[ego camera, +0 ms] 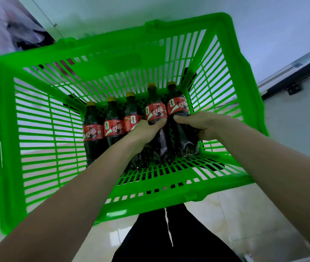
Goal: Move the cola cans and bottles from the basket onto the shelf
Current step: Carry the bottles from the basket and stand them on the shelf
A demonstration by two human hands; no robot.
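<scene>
A bright green plastic basket (pixel 37 129) fills the view, seen from above. Several small cola bottles with yellow caps and red labels lie side by side on its floor. Both my arms reach down into it. My left hand (pixel 146 130) is wrapped around the second bottle from the right (pixel 156 110). My right hand (pixel 197 123) grips the rightmost bottle (pixel 177 104). Three more bottles, among them the leftmost one (pixel 92 129), lie untouched to the left. No cans show.
The basket stands over a pale tiled floor (pixel 244 214). My dark trousers (pixel 169 239) show below the basket's near rim. A white wall with a dark rail (pixel 292 72) runs at the right. Blurred plastic wrapping (pixel 5 25) sits top left.
</scene>
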